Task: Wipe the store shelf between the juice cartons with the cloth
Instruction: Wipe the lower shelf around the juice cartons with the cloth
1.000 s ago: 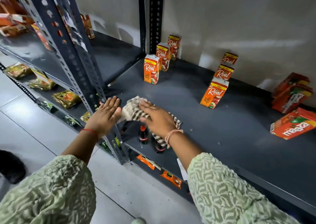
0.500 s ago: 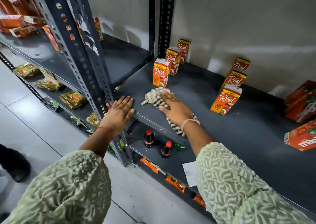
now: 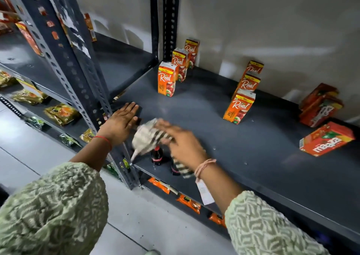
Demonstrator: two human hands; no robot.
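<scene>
The dark shelf has a broad bare lane running from its near edge to the far wall, between a left row of juice cartons and a right row of juice cartons. At the near left corner the perforated upright post bounds it, and the left hand lies flat there. Further right, red boxes stand well apart, with open shelf nearer them.

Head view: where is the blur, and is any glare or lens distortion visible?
Head view: motion blur smears the right hand and cloth; the left hand and juice cartons stay sharp; soft glare on the wall; wide-angle bending tilts the rack posts.
</scene>
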